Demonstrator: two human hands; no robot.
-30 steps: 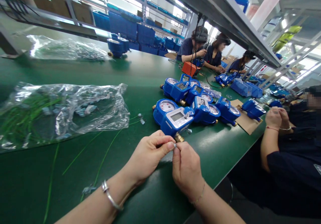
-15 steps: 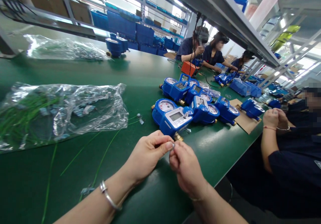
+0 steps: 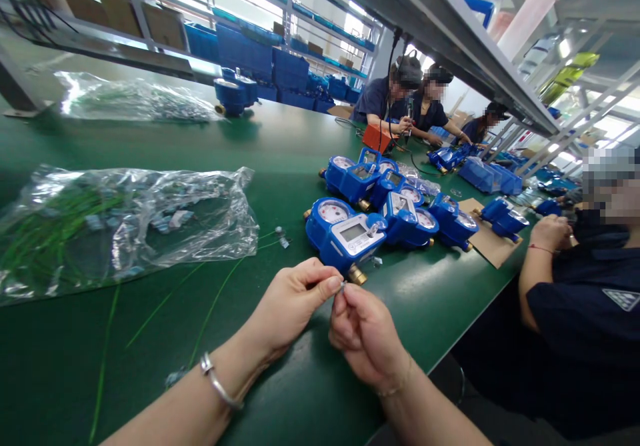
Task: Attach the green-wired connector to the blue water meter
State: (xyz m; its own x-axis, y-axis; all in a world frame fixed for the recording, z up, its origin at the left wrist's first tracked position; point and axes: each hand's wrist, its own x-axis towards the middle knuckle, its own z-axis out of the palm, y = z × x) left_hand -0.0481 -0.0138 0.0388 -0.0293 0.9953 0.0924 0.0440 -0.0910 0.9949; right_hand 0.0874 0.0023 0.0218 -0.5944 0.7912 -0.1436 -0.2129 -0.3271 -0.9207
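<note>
Small pale piece (image 3: 343, 287) is pinched between my left hand (image 3: 295, 299) and right hand (image 3: 367, 333), fingertips together, just in front of the nearest blue meter (image 3: 343, 233). Nearer clear bag (image 3: 220, 233) lies left of that meter; more blue meters (image 3: 404, 214) sit behind it.

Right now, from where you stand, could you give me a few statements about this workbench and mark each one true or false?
1. The left hand and right hand meet at a tiny piece held in their fingertips. True.
2. The silver bangle is on the right wrist. False: that bangle is on the left wrist.
3. A clear plastic bag holding green strands lies on the bench. True.
4. The bench top is white. False: the bench top is green.
5. The nearest blue meter is gripped by the right hand. False: it rests on the bench.
</note>
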